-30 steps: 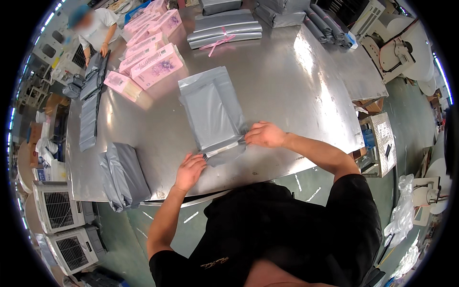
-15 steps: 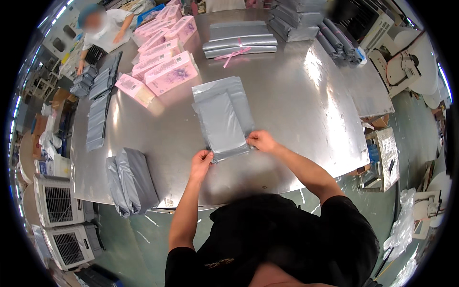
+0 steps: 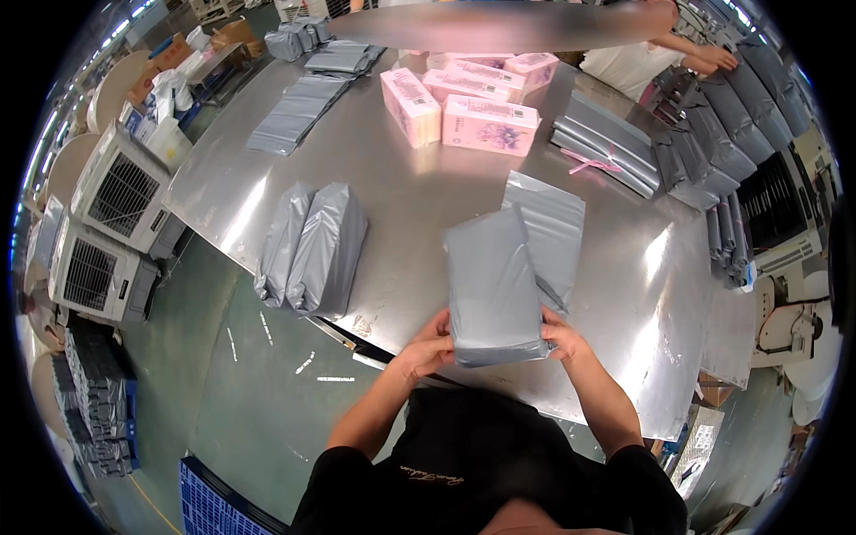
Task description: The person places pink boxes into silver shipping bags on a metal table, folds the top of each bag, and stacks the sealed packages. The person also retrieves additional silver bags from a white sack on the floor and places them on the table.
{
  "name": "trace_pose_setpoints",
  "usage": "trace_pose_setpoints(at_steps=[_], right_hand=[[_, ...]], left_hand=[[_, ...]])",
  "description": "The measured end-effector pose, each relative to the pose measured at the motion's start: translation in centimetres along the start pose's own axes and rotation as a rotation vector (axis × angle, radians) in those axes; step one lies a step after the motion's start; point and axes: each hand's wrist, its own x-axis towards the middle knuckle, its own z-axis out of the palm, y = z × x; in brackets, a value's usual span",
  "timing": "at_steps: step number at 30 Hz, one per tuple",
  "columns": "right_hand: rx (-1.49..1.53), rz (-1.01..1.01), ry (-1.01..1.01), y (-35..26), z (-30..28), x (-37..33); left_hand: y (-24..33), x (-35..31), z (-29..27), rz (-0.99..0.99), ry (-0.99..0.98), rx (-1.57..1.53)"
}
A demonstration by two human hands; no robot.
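A filled grey plastic mailing bag (image 3: 495, 290), rectangular and smooth, is held between my two hands near the front edge of the metal table. My left hand (image 3: 426, 354) grips its lower left side, fingers partly hidden. At its lower right corner my right hand (image 3: 560, 337) has hold of the edge, thumb and fingers closed round it. Just beyond and to the right, a flat grey plastic bag (image 3: 555, 227) lies on the table, partly covered by the held one. Two stuffed grey bags (image 3: 325, 254) stand side by side to the left.
Pink printed packs (image 3: 490, 123) stand in a group at the far middle. Grey bags tied with a pink ribbon (image 3: 596, 160) lie right of them. Grey parcels (image 3: 718, 138) are stacked at far right, near another person's hand (image 3: 713, 59). Flat grey bags (image 3: 299, 111) line the far left.
My view has swung left. The bag in my hands has come nearer my body and now looks fuller, apart from the flat bag behind it. My hands have moved onto its sides.
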Motion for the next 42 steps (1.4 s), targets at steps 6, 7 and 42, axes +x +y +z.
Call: trace_pose_setpoints(at_steps=[6, 7, 42], right_hand=[[-0.093, 0.09, -0.175, -0.6, 4.5, 6.6], [-0.106, 0.099, -0.2, -0.9, 4.6, 7.4], [-2.316, -0.763, 0.688, -30.8, -5.4, 23.5]], left_hand=[[-0.8, -3.1, -4.9, 0.211, 0.067, -0.139], [0.4, -3.7, -4.1, 0.243, 0.07, -0.102], [1.6, 18.3, -0.4, 0.605, -0.134, 1.833]])
